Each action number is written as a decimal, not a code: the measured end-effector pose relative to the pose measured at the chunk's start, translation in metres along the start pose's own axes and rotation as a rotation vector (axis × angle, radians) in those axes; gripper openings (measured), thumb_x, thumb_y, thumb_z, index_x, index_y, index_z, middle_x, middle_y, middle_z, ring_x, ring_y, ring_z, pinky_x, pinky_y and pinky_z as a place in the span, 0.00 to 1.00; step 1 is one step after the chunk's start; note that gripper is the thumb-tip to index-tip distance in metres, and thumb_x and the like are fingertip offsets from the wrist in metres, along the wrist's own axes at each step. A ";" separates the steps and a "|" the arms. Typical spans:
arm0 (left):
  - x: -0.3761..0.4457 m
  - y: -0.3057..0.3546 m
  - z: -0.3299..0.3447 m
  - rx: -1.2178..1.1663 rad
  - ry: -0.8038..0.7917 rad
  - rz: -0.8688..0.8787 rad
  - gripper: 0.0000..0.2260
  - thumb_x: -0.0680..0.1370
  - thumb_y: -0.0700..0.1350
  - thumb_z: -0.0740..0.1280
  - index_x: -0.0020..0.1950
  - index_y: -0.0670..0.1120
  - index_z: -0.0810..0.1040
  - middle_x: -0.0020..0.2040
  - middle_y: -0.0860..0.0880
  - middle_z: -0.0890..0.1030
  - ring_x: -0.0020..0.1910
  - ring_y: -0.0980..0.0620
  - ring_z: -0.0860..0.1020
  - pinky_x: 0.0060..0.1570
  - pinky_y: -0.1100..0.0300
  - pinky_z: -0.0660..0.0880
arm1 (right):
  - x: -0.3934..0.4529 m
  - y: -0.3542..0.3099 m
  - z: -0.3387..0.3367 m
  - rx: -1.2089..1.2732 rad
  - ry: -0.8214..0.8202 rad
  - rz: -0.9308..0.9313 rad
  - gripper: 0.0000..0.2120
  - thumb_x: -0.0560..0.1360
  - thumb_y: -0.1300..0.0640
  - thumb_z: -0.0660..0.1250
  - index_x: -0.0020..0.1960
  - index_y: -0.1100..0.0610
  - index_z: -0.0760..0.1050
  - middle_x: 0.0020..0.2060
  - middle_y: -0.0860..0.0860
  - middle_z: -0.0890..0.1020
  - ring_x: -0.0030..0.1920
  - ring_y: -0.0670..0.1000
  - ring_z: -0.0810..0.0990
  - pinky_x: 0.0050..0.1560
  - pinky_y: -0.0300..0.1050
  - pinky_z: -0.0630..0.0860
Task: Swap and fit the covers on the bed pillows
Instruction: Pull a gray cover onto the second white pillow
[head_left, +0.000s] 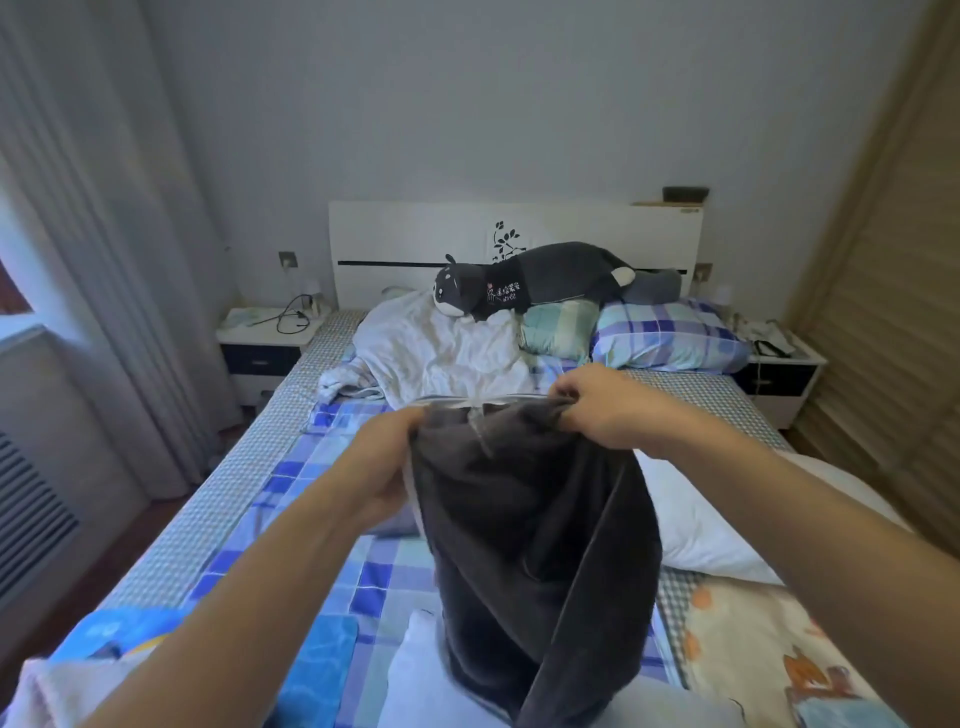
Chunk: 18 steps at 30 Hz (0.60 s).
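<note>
I saw both hands raised over bed (218, 525); left hand (387, 467) gripped left side of dark grey cover (535, 525), fingers curled in cloth; right hand (592, 408) pinched bunched top edge at right; cover hung mid-scene above checked sheet; bare white pillow (696, 525) lay right, near; plaid pillow (665, 335) far right by headboard.

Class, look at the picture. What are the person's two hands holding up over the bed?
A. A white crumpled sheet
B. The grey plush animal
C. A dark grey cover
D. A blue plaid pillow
C: the left hand and the right hand each grip the top edge of the dark grey cover, which hangs down between them.
</note>
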<state>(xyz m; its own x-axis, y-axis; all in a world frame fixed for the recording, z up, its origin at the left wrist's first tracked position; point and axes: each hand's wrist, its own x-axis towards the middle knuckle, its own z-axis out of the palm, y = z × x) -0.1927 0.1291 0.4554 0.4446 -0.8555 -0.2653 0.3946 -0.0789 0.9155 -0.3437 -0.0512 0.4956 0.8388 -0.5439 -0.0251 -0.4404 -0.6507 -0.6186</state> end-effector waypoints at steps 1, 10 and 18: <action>0.000 0.003 -0.004 0.006 -0.026 0.024 0.18 0.78 0.42 0.62 0.64 0.34 0.77 0.65 0.35 0.78 0.58 0.42 0.80 0.56 0.52 0.76 | -0.002 0.009 0.000 -0.008 -0.030 -0.018 0.11 0.74 0.60 0.71 0.35 0.54 0.74 0.29 0.45 0.74 0.31 0.44 0.70 0.32 0.39 0.63; -0.013 0.006 0.009 0.899 -0.034 0.128 0.16 0.71 0.55 0.78 0.55 0.53 0.83 0.49 0.54 0.86 0.50 0.55 0.84 0.56 0.57 0.79 | -0.033 0.017 0.001 0.080 -0.374 -0.048 0.11 0.71 0.56 0.76 0.44 0.53 0.74 0.35 0.45 0.77 0.36 0.44 0.73 0.39 0.41 0.68; -0.003 0.003 0.013 1.306 0.771 0.475 0.04 0.78 0.47 0.63 0.47 0.47 0.72 0.37 0.49 0.74 0.41 0.39 0.73 0.40 0.52 0.65 | -0.038 0.009 0.027 0.042 -0.202 -0.011 0.10 0.72 0.45 0.75 0.48 0.48 0.79 0.40 0.44 0.83 0.40 0.43 0.82 0.43 0.40 0.76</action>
<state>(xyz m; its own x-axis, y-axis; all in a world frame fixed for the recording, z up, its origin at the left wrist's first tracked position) -0.2037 0.1243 0.4626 0.7647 -0.5081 0.3964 -0.6444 -0.6055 0.4670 -0.3711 -0.0220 0.4697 0.8927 -0.4164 -0.1725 -0.4203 -0.6309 -0.6522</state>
